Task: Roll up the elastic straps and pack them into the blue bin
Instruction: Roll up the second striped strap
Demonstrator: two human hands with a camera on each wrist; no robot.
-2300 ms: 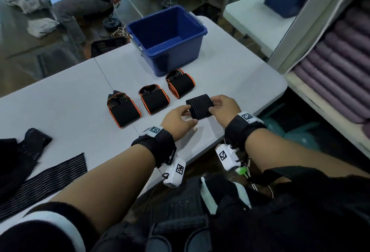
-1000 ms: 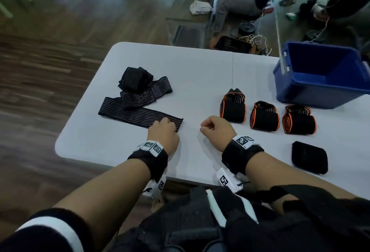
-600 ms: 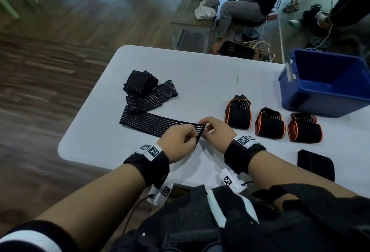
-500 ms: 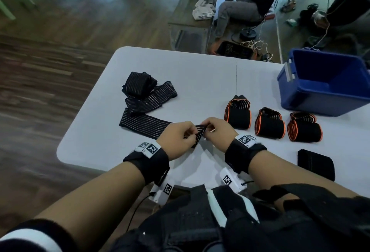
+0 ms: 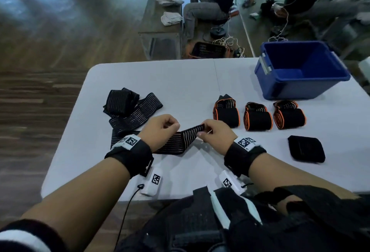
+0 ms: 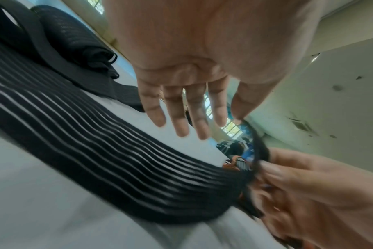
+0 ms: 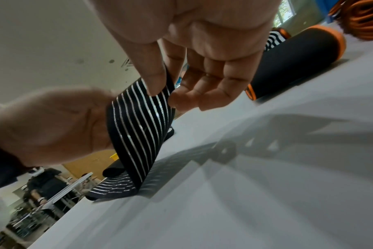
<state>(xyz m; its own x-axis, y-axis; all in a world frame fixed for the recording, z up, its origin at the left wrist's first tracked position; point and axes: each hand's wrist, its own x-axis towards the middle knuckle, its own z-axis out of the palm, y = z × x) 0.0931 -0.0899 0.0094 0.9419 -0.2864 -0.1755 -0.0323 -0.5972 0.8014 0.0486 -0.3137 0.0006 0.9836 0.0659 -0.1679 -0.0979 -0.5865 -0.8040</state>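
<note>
A black elastic strap with white stripes [image 5: 186, 138] lies on the white table [image 5: 180, 79], its right end raised. My right hand [image 5: 201, 130] pinches that end between thumb [image 7: 153, 80] and fingers. My left hand [image 5: 172, 125] hovers just over the strap's middle; in the left wrist view its fingers [image 6: 181, 121] are nearly straight and hold nothing, with the thumb tip at the strap's raised edge. The blue bin [image 5: 290, 89] stands at the far right and looks empty. Three orange-edged rolls [image 5: 258, 119] sit in a row before it, and a plain black roll [image 5: 306, 148] lies near the front.
Two more loose striped straps lie at the left, one bunched [image 5: 124, 101] and one partly spread [image 5: 138, 114]. The table's front edge is under my wrists. Beyond the table a person sits at a bench [image 5: 160, 29] with white cloths, beside cables and a dark crate.
My right hand has lifted the strap's end and drawn it rightward. My left hand, which pinched the same end half a second ago, has let go and moved left.
</note>
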